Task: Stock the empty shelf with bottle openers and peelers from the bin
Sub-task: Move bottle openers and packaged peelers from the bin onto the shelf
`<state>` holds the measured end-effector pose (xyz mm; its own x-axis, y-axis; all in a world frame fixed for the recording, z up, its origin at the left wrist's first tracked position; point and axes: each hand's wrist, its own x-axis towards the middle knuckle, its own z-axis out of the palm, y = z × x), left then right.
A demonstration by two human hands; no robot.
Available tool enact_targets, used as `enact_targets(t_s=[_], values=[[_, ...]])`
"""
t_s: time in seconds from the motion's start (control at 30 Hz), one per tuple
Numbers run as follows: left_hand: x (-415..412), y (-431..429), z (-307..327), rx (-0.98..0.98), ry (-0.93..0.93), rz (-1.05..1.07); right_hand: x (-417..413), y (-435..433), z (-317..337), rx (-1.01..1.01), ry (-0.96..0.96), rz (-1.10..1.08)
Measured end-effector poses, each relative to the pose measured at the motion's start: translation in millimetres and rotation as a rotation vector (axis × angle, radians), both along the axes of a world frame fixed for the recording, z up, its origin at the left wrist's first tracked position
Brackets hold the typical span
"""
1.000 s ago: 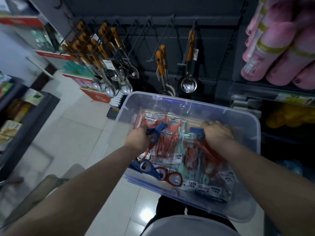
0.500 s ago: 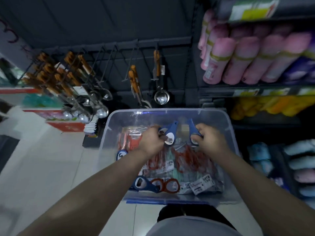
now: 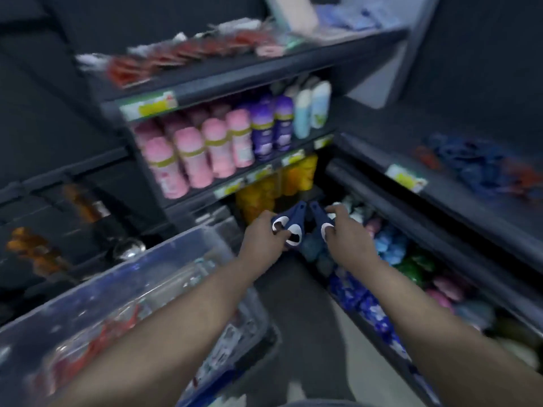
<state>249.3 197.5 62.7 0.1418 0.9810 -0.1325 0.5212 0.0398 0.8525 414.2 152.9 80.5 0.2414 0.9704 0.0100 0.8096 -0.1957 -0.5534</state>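
- The clear bin [image 3: 132,268] sits low on the left with blurred packaged stock inside. A forearm swinging across could knock its near rim and shift or tip it.
- The left hand [image 3: 261,240] is out over the lower shelves, fingers curled round blue bottle openers [image 3: 289,230], apparently two. Two in one grip looks insecure, so one could slide free in transit.
- Just beside it, the right hand [image 3: 348,239] has its fingers pinching another blue opener [image 3: 318,217]. Its tip almost meets the left pair, and a clash between them could loosen either hold.
- Further right, a dark shelf [image 3: 390,155] carries a loose pile of blue and red openers [image 3: 476,168], probably the destination. An opener tossed onto it could skid off the front edge into the coloured packs [image 3: 390,248] below, where it would be hard to spot.
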Motion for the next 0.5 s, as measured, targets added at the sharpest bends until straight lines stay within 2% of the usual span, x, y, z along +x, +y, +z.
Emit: enact_targets(t_s=[0.27,0.4,0.5], values=[[233.1,2.0,28.0,0.054,-0.032,-0.250,226.4,-55.2,33.8,0.037,-0.089,-0.333],[311.6,3.7,42.5,0.120,-0.031,-0.307,294.7,-62.9,43.1,0.032,-0.068,-0.461],[350.0,15.1,52.5,0.168,0.038,-0.354,324.9,-56.8,42.7,0.024,-0.048,-0.537]])
